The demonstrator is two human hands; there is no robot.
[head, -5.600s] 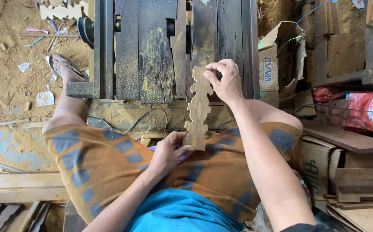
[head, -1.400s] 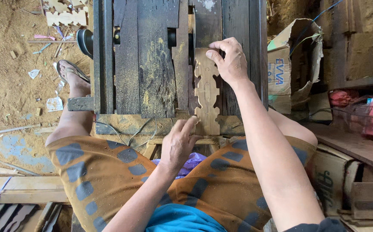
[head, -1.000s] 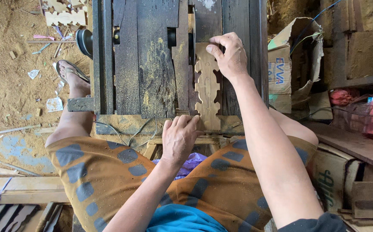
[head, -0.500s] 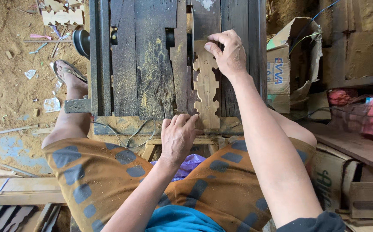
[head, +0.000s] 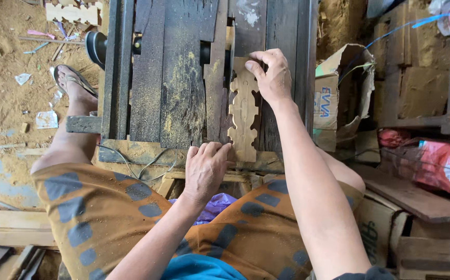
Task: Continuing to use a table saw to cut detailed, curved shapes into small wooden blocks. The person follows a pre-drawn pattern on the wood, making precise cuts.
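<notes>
Head view: we've got the scalloped wood strip (head: 243,111) lying flat on the dark plank bench (head: 178,78), lengthwise, running away from the body. Right hand (head: 271,78) sits on the far end, fingers curled over its top edge and pressing it down — looks like that pins it against the bench. Left hand (head: 206,168) is at the near end, fingertips closed against the strip's lower left edge, prob. steadying it from the side. Neither hand lifts it; both bear on it w/ fingers together. A thin upright blade-like part seems to stand just left of the strip, can't confirm.

Pkgs: open brown cardboard box (head: 334,98) just right of the bench, white side panel w/ blue lettering. Further right, a red-and-white plastic bag (head: 437,163) in a wire basket. Lower right — brown cartons (head: 378,233) w/ dark print, beside our knee. Another pale scalloped cut-out (head: 72,13) lies on the dirt floor (head: 2,83), top left.
</notes>
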